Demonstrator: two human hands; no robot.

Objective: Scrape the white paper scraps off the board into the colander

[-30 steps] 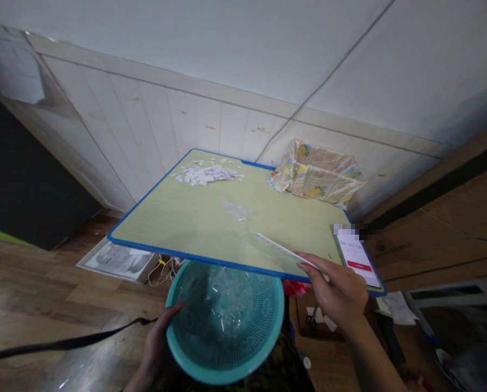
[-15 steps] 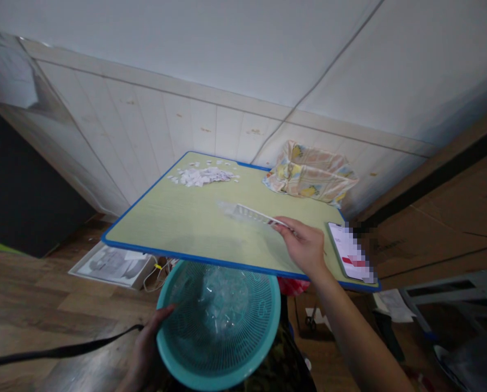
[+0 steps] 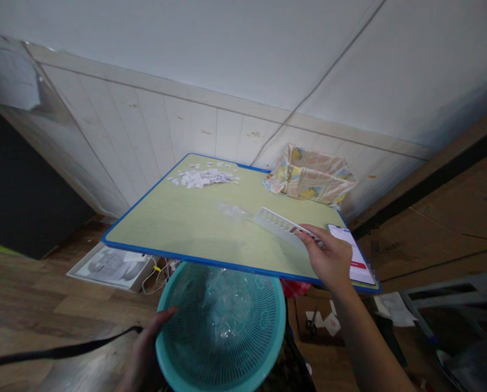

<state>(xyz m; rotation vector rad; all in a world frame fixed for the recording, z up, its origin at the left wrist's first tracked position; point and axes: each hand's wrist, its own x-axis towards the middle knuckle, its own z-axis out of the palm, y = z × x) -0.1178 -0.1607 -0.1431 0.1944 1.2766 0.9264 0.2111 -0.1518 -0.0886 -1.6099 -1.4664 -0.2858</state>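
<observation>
My left hand [image 3: 151, 343] is closed on the left rim of a teal plastic colander [image 3: 282, 313], held below the table's front edge. Inside it lie crumpled pieces of clear plastic [image 3: 227, 302]. Over the table, my right hand [image 3: 329, 253] grips one end of a long white slotted plastic piece [image 3: 278, 222], fingers wrapped round it. A clear, crinkled plastic piece [image 3: 232, 211] lies at the far left end of the slotted piece; whether the two touch, I cannot tell. A phone [image 3: 360, 267] lies just right of my right hand.
The blue-edged table [image 3: 157, 223] stands against the wall. On it are a pile of white paper scraps [image 3: 202, 177] and a patterned cloth-covered basket [image 3: 312, 177]. A white box [image 3: 108, 267] and scissors [image 3: 311, 324] sit lower down; a dark strap [image 3: 59, 351] crosses at left.
My right hand has moved right and slightly toward me with the white slotted piece, whose slots now show more. The clear plastic stays near the table's middle. My left hand keeps the colander.
</observation>
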